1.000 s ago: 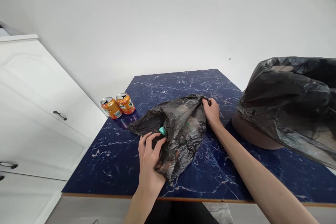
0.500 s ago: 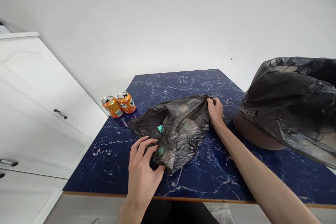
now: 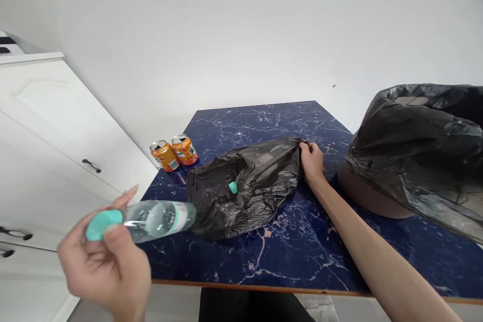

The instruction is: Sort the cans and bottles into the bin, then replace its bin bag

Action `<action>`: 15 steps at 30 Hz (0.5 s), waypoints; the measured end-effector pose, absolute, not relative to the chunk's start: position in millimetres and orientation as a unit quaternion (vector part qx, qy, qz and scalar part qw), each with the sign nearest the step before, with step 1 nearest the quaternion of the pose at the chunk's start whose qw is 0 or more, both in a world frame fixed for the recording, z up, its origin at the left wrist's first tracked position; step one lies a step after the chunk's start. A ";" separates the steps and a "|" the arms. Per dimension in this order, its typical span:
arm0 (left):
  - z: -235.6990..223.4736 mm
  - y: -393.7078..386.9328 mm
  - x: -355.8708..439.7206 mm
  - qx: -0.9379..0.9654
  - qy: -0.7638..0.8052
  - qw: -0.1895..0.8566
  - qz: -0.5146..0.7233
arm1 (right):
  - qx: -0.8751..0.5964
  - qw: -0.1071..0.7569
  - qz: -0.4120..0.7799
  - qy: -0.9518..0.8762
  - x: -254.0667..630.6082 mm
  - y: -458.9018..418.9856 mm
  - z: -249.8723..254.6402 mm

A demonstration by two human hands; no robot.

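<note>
In my left hand [image 3: 109,261] is a clear plastic bottle [image 3: 156,219], gripped near its turquoise cap. The bottle points to the right, its base beside the mouth of a thin black plastic bag [image 3: 260,186] that lies on the table. My right hand [image 3: 311,161] is closed on the bag's far right corner. Inside the bag's opening a second turquoise cap [image 3: 233,187] shows; the rest of what it belongs to is hidden by the plastic. Two orange soda cans, a nearer can [image 3: 165,156] and a farther can [image 3: 184,149], stand upright at the left edge.
A brown bin [image 3: 368,188] lined with a black bag [image 3: 418,136] stands on the right of the blue marbled table [image 3: 264,115]. A white cabinet [image 3: 49,156] borders the left side, and a white wall [image 3: 241,35] rises behind.
My left hand has drawn a bottle out of the bag's mouth and moved left with it. The bag lies flatter on that side. My right hand keeps hold of the corner.
</note>
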State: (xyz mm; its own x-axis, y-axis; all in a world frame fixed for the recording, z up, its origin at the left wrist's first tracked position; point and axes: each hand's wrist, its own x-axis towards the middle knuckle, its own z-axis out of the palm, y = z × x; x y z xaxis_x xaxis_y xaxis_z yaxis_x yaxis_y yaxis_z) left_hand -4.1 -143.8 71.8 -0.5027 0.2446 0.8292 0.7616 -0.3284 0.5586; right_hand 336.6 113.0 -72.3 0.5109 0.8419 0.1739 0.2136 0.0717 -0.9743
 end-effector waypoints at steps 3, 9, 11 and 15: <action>79.7 -107.8 -46.8 -0.474 -0.512 0.242 -0.675 | -0.639 0.583 0.262 -0.428 335.5 111.4 -71.7; 87.6 -42.8 -104.6 -0.481 -0.528 0.211 -0.667 | -0.642 0.568 0.259 -0.446 334.8 110.0 -71.4; 88.2 -30.3 -112.0 -0.481 -0.542 0.203 -0.658 | -0.642 0.564 0.258 -0.450 335.0 110.0 -71.2; 87.6 -10.6 -122.6 -0.474 -0.561 0.199 -0.649 | -0.645 0.559 0.251 -0.456 334.7 109.2 -70.7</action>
State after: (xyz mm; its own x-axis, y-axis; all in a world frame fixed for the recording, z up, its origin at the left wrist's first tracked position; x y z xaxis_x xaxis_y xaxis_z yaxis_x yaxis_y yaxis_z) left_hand -122.6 -10.6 87.6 -0.4721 0.2729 0.8382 0.7902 -0.2906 0.5396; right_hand 334.7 109.2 -70.7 0.4580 0.8694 0.1857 0.3080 0.0407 -0.9505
